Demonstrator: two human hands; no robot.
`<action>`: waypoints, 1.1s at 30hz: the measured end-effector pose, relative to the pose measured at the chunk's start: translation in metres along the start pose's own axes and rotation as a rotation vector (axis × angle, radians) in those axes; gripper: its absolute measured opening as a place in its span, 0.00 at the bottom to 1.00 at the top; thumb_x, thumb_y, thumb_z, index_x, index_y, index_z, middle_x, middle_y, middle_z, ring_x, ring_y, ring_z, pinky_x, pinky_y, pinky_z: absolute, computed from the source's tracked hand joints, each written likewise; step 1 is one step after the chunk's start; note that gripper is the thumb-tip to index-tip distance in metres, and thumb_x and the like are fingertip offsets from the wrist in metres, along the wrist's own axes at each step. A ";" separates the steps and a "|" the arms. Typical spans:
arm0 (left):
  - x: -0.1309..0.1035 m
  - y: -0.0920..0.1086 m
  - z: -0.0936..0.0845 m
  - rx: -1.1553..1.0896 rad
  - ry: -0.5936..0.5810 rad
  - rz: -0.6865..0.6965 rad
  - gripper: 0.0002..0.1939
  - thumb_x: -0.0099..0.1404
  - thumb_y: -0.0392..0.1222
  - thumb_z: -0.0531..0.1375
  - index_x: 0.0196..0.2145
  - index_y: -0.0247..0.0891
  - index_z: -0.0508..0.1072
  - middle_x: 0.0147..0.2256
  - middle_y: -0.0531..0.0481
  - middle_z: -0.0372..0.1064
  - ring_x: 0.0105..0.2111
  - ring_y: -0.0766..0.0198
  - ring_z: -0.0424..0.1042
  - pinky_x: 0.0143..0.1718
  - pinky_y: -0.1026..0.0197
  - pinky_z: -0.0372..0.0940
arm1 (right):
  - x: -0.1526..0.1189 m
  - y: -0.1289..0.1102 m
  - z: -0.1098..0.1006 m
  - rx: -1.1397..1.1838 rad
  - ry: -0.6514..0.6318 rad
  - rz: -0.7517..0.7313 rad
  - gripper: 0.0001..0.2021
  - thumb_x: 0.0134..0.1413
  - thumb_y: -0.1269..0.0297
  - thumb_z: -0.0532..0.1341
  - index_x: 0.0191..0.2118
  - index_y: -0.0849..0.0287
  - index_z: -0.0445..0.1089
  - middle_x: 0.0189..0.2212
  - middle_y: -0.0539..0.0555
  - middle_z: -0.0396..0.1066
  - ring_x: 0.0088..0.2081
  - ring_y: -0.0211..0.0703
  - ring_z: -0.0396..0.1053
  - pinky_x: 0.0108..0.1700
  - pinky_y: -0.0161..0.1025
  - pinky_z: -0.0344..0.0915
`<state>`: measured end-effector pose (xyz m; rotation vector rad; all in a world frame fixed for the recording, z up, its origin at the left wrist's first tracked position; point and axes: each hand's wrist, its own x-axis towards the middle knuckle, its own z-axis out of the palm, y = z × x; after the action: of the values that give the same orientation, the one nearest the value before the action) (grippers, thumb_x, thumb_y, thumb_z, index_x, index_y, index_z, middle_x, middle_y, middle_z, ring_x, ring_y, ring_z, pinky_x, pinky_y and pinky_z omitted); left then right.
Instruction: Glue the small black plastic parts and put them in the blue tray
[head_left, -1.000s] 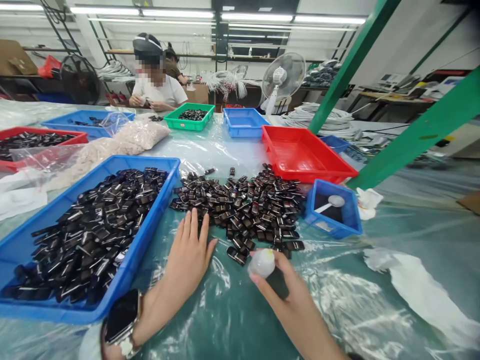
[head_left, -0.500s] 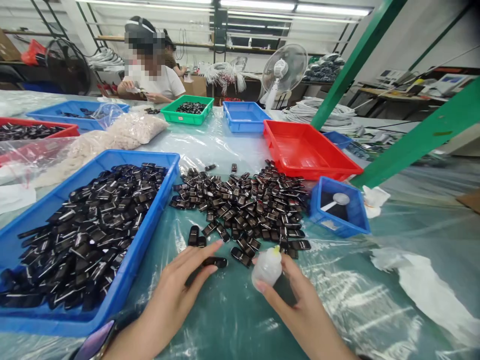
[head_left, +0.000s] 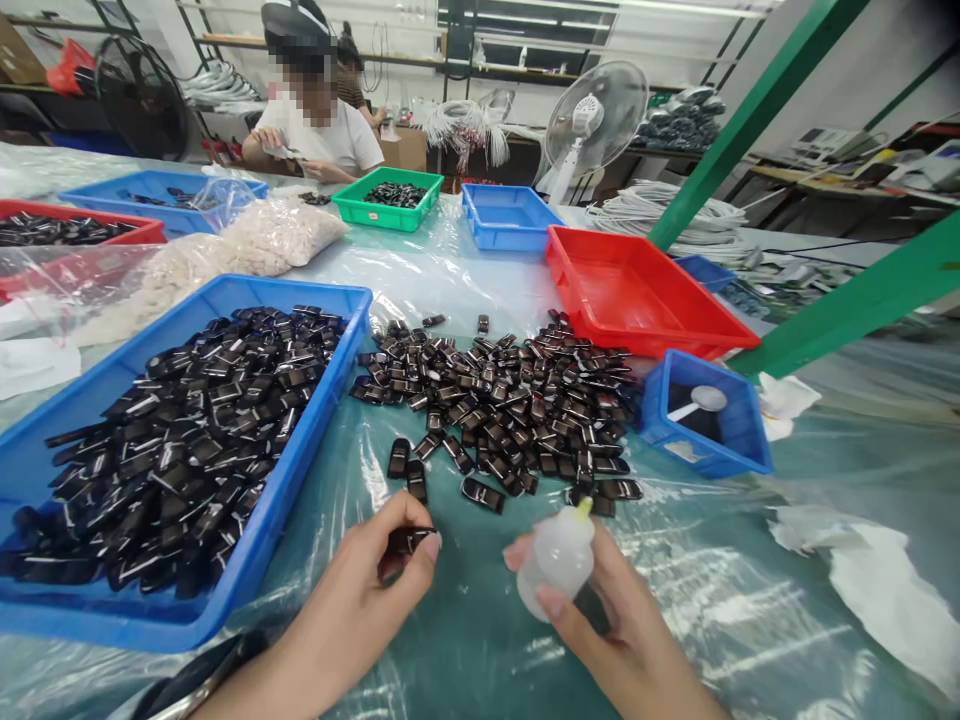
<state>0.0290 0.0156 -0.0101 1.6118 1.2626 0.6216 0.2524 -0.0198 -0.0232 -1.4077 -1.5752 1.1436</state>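
Between the thumb and fingers of my left hand (head_left: 375,570) is a small black plastic case (head_left: 409,540), partly hidden by the fingers. My right hand (head_left: 600,600) is closed around a white translucent squeeze bottle (head_left: 556,562), its yellow tip tilted up and to the right. Beyond both hands spreads a loose pile of similar glossy black cases (head_left: 510,400) on the plastic-covered table (head_left: 465,640). A few of them lie apart at the near side of the pile, just ahead of my left hand.
Left stands a large blue tray (head_left: 300,440) full of black pieces. At right are a small blue bin (head_left: 709,450) with a white scoop (head_left: 705,400), a red tray (head_left: 652,300) and crumpled white paper (head_left: 885,590). A green post (head_left: 757,120) slants behind. Another person (head_left: 322,130) sits across the table.
My left fingers have closed on the black case and drawn it slightly toward me. The bottle in my right hand has shifted a little right and down. The camera view has tilted slightly.
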 end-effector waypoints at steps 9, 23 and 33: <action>0.000 0.001 0.001 0.045 -0.020 -0.061 0.11 0.61 0.43 0.57 0.26 0.42 0.57 0.20 0.60 0.50 0.21 0.66 0.54 0.23 0.65 0.49 | -0.004 -0.004 -0.002 -0.116 -0.046 -0.014 0.14 0.59 0.57 0.56 0.50 0.47 0.66 0.32 0.52 0.72 0.29 0.44 0.70 0.24 0.35 0.65; -0.004 -0.005 -0.011 -0.148 -0.066 -0.068 0.09 0.71 0.49 0.49 0.47 0.51 0.65 0.44 0.52 0.65 0.46 0.55 0.63 0.40 0.58 0.60 | -0.010 0.008 -0.005 -0.225 0.047 -0.053 0.12 0.53 0.58 0.61 0.45 0.46 0.69 0.37 0.52 0.76 0.32 0.45 0.74 0.29 0.36 0.69; -0.009 -0.005 -0.012 -0.077 -0.141 0.027 0.10 0.73 0.43 0.49 0.49 0.54 0.62 0.50 0.52 0.61 0.56 0.54 0.56 0.42 0.60 0.65 | -0.005 -0.001 -0.006 -0.224 0.023 -0.106 0.14 0.49 0.65 0.61 0.44 0.45 0.69 0.33 0.47 0.76 0.28 0.40 0.73 0.26 0.31 0.68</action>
<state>0.0134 0.0119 -0.0083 1.5826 1.1025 0.5571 0.2581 -0.0242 -0.0203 -1.4536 -1.7827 0.9082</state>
